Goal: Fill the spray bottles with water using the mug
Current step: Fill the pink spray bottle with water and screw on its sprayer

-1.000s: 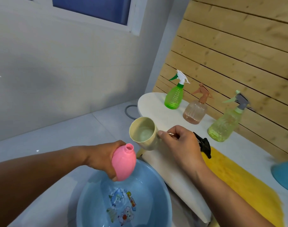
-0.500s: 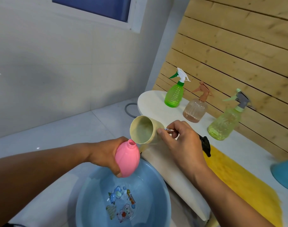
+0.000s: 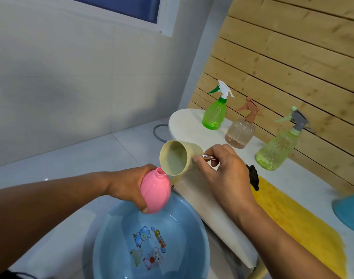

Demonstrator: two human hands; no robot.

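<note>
My left hand (image 3: 129, 183) grips a pink spray bottle body (image 3: 156, 193) without its cap, held tilted above the blue basin (image 3: 111, 234). My right hand (image 3: 222, 174) holds the cream mug (image 3: 177, 157) by its metal handle. The mug is tipped steeply, its lip touching the pink bottle's open neck. A black spray head (image 3: 253, 179) lies on the table behind my right hand. Three capped spray bottles stand on the table: bright green (image 3: 214, 113), peach (image 3: 240, 131) and pale green (image 3: 276, 152).
The basin holds water and has cartoon pictures on its bottom. A yellow mat (image 3: 292, 222) lies on the white table (image 3: 184, 121). A blue container (image 3: 351, 212) sits at the right edge. A wooden slat wall stands behind the bottles; a grey hose (image 3: 158, 131) lies on the tiled floor.
The mug has tipped further over and come down until its lip meets the pink bottle's neck. The pink bottle has shifted slightly right and up toward the mug.
</note>
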